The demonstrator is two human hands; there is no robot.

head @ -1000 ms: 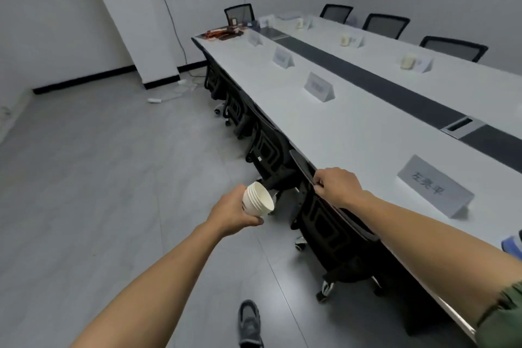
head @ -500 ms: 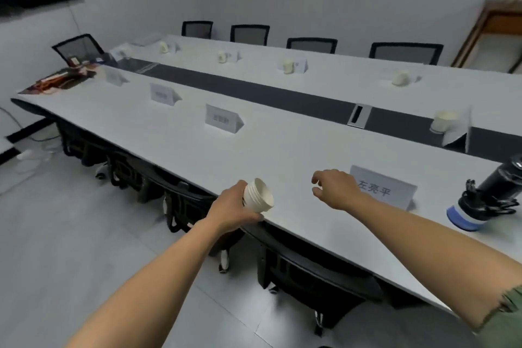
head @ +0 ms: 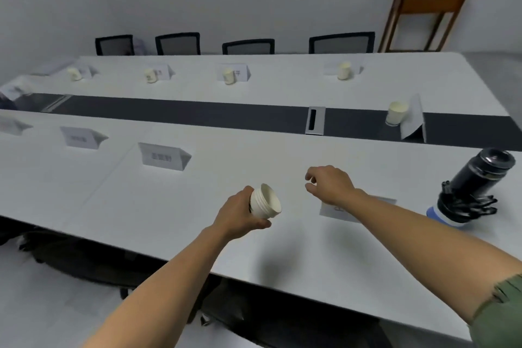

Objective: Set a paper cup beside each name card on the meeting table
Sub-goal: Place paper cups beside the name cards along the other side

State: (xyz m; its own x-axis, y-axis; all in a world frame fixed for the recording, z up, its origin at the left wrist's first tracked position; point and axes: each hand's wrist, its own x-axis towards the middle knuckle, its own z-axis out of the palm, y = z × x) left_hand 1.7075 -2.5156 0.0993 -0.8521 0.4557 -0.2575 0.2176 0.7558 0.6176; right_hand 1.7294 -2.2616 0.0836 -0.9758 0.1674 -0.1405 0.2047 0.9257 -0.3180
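My left hand (head: 240,216) grips a stack of white paper cups (head: 265,202), tilted with the mouth toward the right, over the near side of the long white meeting table (head: 254,155). My right hand (head: 329,185) hovers with fingers loosely curled and holds nothing, just right of the cups. Its forearm partly covers the nearest name card (head: 339,210). More name cards (head: 162,157) (head: 80,137) stand along the near side with no cup beside them. On the far side, cups (head: 228,76) (head: 343,70) (head: 151,75) stand by their cards, and one cup (head: 395,113) stands by the card at the right end.
A black bottle on a blue base with black gloves (head: 474,186) stands at the right on the table. A dark strip with a cable box (head: 315,120) runs down the table's middle. Black chairs (head: 248,46) line the far side, others are tucked under the near edge. A wooden stand (head: 423,14) is by the wall.
The view has swung right from the floor and chairs onto the table. My right hand left the chair back and now hovers over the tabletop; the left hand carried the cups over the table.
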